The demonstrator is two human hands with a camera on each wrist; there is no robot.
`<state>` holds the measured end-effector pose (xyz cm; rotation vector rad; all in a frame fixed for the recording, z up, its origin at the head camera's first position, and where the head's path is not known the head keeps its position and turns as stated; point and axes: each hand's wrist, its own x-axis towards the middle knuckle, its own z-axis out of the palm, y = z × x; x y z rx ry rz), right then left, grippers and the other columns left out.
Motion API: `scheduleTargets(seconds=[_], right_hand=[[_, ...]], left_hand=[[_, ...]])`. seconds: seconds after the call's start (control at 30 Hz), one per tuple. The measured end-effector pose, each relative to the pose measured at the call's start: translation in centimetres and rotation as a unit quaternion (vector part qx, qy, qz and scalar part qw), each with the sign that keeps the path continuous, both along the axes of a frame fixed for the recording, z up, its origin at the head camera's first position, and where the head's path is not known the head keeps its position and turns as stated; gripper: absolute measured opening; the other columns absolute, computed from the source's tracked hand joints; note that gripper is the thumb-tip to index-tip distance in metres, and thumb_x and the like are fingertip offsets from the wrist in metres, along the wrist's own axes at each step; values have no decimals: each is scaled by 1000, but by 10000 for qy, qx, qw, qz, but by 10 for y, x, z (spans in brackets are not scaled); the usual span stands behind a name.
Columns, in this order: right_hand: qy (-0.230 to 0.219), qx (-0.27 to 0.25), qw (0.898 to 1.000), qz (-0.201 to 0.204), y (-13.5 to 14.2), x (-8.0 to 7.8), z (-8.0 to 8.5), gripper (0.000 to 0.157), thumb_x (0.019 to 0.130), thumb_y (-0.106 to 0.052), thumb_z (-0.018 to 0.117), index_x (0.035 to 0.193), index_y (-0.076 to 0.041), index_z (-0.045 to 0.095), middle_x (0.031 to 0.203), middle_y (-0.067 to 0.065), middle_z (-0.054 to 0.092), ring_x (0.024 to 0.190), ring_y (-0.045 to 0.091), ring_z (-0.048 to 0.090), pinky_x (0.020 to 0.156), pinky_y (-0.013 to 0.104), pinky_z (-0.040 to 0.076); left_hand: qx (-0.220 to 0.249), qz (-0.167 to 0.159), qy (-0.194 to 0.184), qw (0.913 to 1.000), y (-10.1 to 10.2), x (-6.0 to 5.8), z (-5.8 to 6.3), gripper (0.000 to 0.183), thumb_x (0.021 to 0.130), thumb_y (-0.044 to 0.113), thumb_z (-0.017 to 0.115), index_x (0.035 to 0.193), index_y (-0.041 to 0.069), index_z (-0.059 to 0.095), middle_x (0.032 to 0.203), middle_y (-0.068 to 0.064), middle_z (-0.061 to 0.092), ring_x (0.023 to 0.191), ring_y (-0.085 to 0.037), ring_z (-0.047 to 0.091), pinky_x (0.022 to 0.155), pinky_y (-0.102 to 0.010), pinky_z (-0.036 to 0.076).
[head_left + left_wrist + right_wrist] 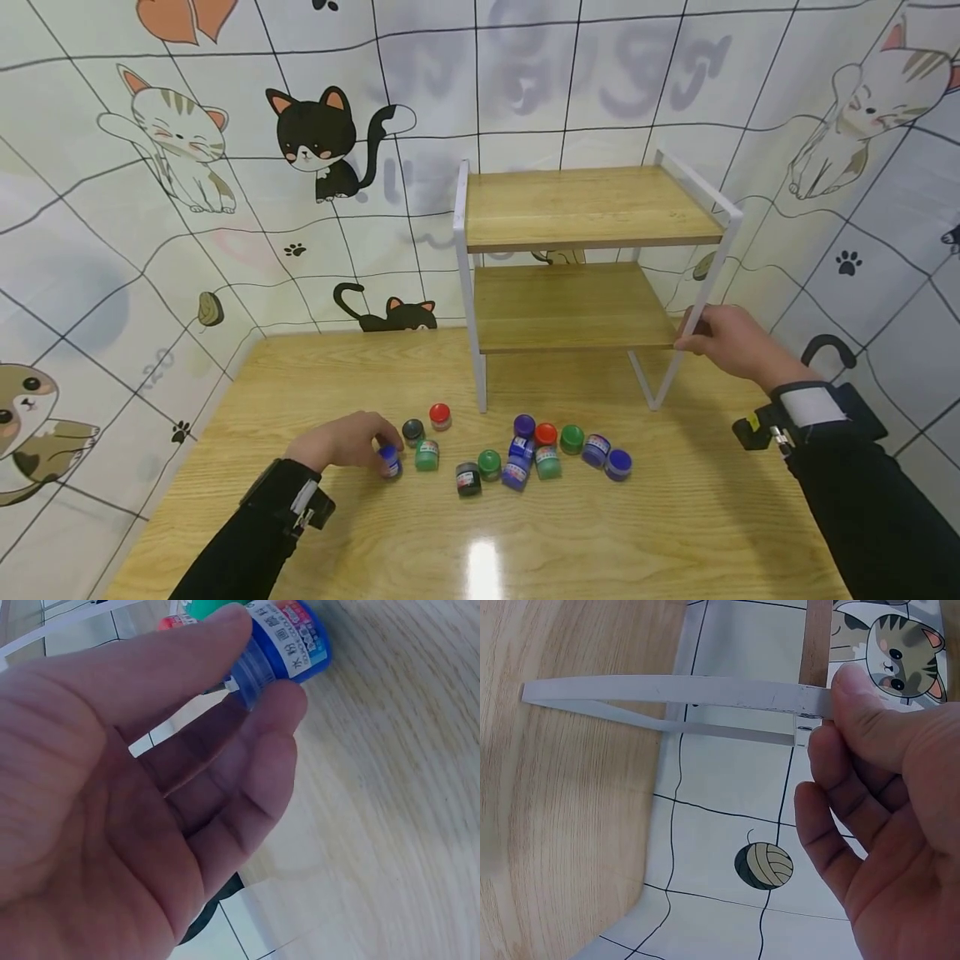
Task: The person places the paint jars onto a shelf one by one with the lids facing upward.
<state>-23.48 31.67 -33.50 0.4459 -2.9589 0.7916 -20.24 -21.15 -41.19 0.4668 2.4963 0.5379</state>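
On the left of the table, my left hand [348, 442] pinches a small blue paint jar [390, 461] between thumb and fingers. The left wrist view shows the jar's printed label [289, 634] and part of its blue body. Beside it stand a black-lidded jar [413, 431], a green jar [427, 455] and a red-lidded jar [440, 416]. At the right, my right hand [735, 342] grips the white metal side frame [667, 690] of a two-tier wooden shelf [577, 308], close to the lower board. Both of the shelf's boards are bare.
Several more paint jars with purple, red, green, blue and black colours lie in a cluster in front of the shelf, among them a black jar [468, 480] and a blue-lidded jar [618, 464]. A cat-patterned cloth [420, 242] hangs behind and around the wooden table [360, 542].
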Motion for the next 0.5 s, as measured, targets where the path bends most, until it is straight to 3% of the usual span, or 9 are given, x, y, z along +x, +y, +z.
scheduleTargets(seconds=[0.13, 0.37, 0.5], right_hand=[[-47, -7, 10000, -42, 0, 1, 0, 12, 88, -12, 67, 93, -1, 64, 90, 13, 67, 81, 27, 61, 71, 47, 52], [32, 113, 9999, -111, 3, 0, 0, 12, 88, -14, 68, 92, -3, 66, 88, 12, 68, 79, 26, 61, 69, 45, 51], [-118, 71, 9998, -161, 3, 0, 2, 13, 88, -16, 68, 94, -4, 67, 91, 13, 69, 84, 29, 63, 75, 51, 52]], left_hand=[[26, 52, -17, 10000, 1, 0, 5, 28, 79, 14, 77, 105, 21, 69, 104, 3, 63, 98, -21, 55, 93, -49, 45], [-17, -77, 192, 9998, 5, -4, 15, 30, 81, 13, 75, 111, 13, 69, 108, -2, 65, 99, -22, 58, 93, -48, 47], [15, -145, 296, 9995, 8, -5, 21, 29, 83, 12, 73, 112, 11, 69, 108, -2, 66, 96, -20, 59, 90, -46, 49]])
